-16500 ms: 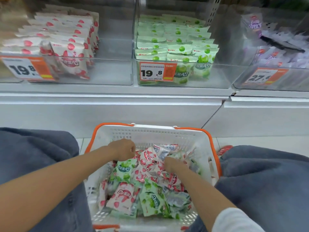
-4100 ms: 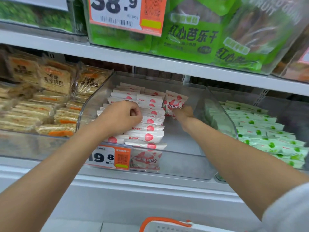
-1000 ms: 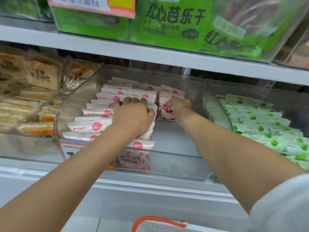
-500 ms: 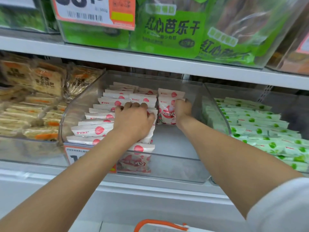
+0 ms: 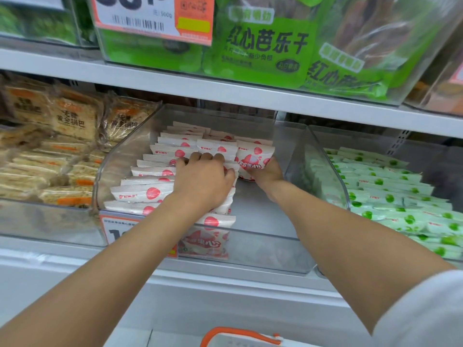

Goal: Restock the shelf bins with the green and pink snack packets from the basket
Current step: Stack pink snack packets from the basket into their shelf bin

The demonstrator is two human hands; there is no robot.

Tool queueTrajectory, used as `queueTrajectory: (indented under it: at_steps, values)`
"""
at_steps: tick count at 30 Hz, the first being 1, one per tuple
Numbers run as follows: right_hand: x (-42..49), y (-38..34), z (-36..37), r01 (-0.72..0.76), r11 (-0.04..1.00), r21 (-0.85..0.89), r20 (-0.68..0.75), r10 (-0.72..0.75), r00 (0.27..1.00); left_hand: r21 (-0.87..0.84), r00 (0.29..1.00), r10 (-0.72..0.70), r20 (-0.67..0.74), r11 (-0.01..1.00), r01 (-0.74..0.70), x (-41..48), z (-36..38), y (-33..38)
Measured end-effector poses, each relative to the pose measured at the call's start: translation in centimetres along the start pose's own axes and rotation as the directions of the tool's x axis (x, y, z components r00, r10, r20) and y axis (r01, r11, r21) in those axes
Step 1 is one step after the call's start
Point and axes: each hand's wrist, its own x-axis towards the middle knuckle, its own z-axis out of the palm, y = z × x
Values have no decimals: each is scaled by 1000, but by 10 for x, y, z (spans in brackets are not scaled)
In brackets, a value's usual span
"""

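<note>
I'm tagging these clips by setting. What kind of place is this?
Most likely a shop's snack aisle: a price tag with a barcode fronts the upper bin, clear bins hold rows of pink packets and green packets, and a basket waits below.

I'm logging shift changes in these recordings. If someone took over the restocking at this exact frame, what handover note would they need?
Left hand: lies flat on the rows of pink packets in the middle clear bin, steadying them.
Right hand: holds one upright pink packet at the back of a new right-hand row in that bin.
Green packets fill the bin to the right.
Basket: only its orange rim shows at the bottom edge; contents out of view.
Done: pink left rows full.
Left: release this packet, fill the bare right side of the pink bin, then check the basket for remaining packets.
</note>
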Motion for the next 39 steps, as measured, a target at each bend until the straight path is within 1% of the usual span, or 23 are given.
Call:
queueTrajectory:
  at_steps: [3, 6, 8, 11, 14, 16, 17, 18, 19, 21, 23, 25, 27, 28, 29, 30, 31, 32, 33, 34, 36, 37, 39]
  values:
    - [-2, -2, 4, 37, 997, -65, -51, -41, 998, 4, 1000, -3, 1, 1000, 3, 0, 0, 0]
    - [-8, -6, 2, 107, 992, -59, 38, -105, 994, 1, 1000, 2, -3, 1000, -2, 0, 0, 0]
    - [-12, -8, -1, 118, 991, -68, 87, -112, 990, 0, 1000, 0, -1, 1000, 0, 1, 0, 0]
    - [-20, -12, -7, 40, 998, -42, 17, -39, 999, 6, 1000, 6, -4, 1000, -6, 2, 1, 0]
    - [-31, -21, -18, -108, 992, -64, -66, 103, 992, -17, 1000, 11, 3, 1000, -10, 3, 1, -2]
    - [-44, -29, -30, -185, 977, -105, -98, 175, 980, -58, 1000, 12, -3, 998, -12, 4, -3, -2]
    - [-54, -34, -37, -182, 970, -159, -100, 167, 981, -89, 1000, 7, -10, 996, -8, 3, -6, 0]
    - [-65, -39, -43, -131, 966, -222, -84, 115, 990, -113, 1000, 2, -25, 994, -5, 2, -10, 2]
    - [-79, -44, -50, -41, 960, -278, -53, 27, 998, -134, 999, 0, -48, 991, -6, -1, -15, 5]
    - [-109, -53, -64, 182, 912, -367, 21, -187, 982, -192, 993, 19, -120, 981, -42, -14, -24, 15]
    - [-141, -60, -80, 379, 815, -439, 93, -379, 921, -299, 978, 8, -206, 951, -71, -43, -31, 30]
    - [-172, -59, -98, 538, 699, -471, 130, -548, 826, -354, 959, -43, -279, 933, -61, -82, -33, 45]
    - [-205, -46, -114, 628, 628, -459, 146, -644, 751, -342, 950, -33, -310, 936, -79, -121, -27, 58]
    - [-222, -35, -121, 651, 602, -462, 166, -663, 730, -339, 958, -19, -286, 937, -83, -139, -20, 63]
    - [-236, -18, -127, 652, 596, -469, 194, -650, 734, -342, 976, -16, -215, 938, -60, -156, -9, 67]
    - [-248, 3, -133, 623, 617, -480, 227, -599, 768, -344, 994, -25, -104, 939, -13, -171, 4, 70]
    - [-260, 30, -138, 561, 666, -493, 265, -499, 825, -328, 998, -46, 39, 943, 57, -185, 20, 71]
    - [-271, 58, -144, 473, 718, -511, 314, -356, 880, -302, 980, -68, 185, 945, 122, -199, 37, 71]
    - [-280, 92, -148, 380, 755, -535, 369, -196, 908, -272, 945, -81, 316, 947, 172, -213, 53, 71]
    - [-289, 126, -154, 291, 771, -566, 405, -48, 913, -241, 904, -69, 421, 953, 185, -226, 72, 69]
    - [-304, 195, -170, 114, 764, -635, 383, 183, 906, -194, 827, -19, 562, 969, 154, -247, 101, 67]
    - [-312, 225, -177, 34, 749, -662, 353, 272, 895, -172, 786, -13, 618, 973, 152, -255, 113, 67]
    - [-327, 270, -186, -36, 688, -724, 353, 416, 838, -151, 720, -18, 694, 974, 169, -266, 135, 64]
